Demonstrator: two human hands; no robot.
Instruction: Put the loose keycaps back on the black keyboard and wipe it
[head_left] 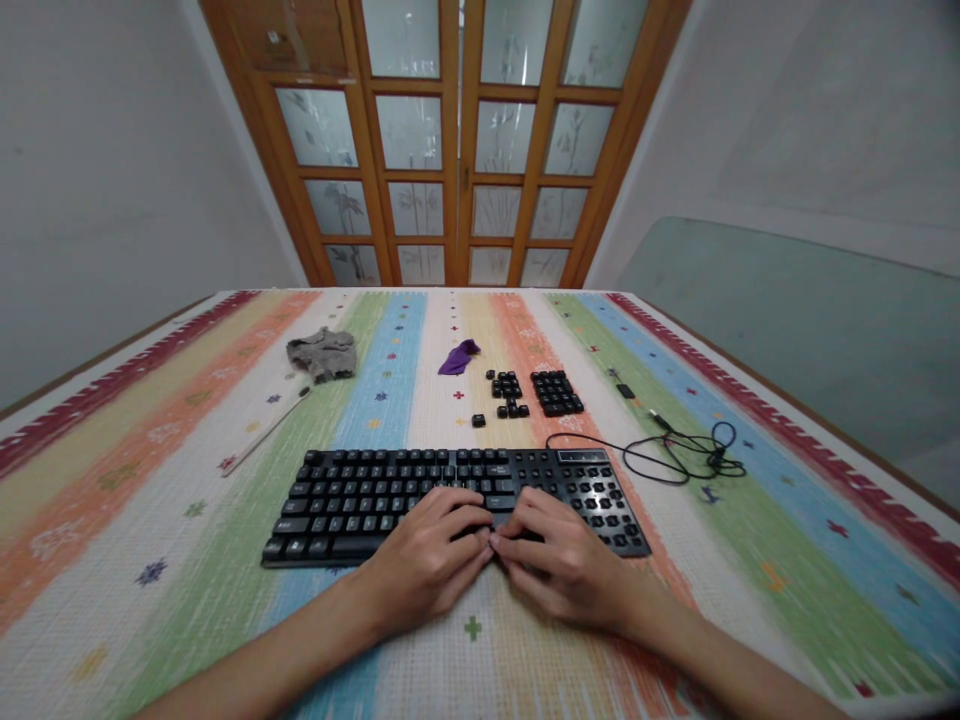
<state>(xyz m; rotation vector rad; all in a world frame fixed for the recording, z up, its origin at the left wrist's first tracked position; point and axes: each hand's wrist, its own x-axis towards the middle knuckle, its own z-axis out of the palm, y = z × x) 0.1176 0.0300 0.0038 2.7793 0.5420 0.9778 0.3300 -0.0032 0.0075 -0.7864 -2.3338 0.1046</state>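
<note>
A black keyboard (352,500) lies in front of me, with keycaps on its left and middle parts and bare switch sockets at its right end. My left hand (435,545) rests over the lower middle of the keyboard, fingers bent and drawn together. Close against it is my right hand (551,550), its thumb and fingers pinched at the keyboard's front edge. The fingertips of both hands meet there, and whatever lies between them is hidden. Behind the keyboard sit loose keycaps (556,392), the larger group in a block, with smaller clusters (507,386) to its left.
A grey cloth (324,354) and a toothbrush-like stick (266,432) lie at the left. A purple cloth (458,357) is at the back middle. The keyboard's coiled cable (679,450) and a small black piece (625,391) lie at the right on the striped tablecloth (187,560).
</note>
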